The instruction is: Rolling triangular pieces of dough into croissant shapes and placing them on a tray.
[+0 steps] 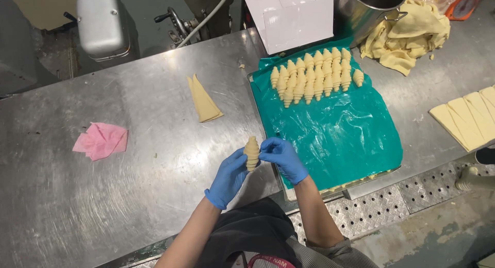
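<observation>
The rolled dough piece (251, 152) stands nearly upright between the two gloved hands, its long axis running near to far, just above the near edge of the steel desk (129, 160). The left hand (228, 178) cups it from the left and below, while the right hand (282, 157) meets it from the right; both touch it, so neither is nearer. Each grip is closed lightly on the roll, fingers curled round its ridged body rather than spread apart. To the right lies a tray lined with green plastic sheet (340, 139), with rows of finished rolled pieces (314, 74) at its far end. A flat dough triangle (204, 100) lies farther off on the desk, and a pink cloth (101, 140) well apart to the left.
</observation>
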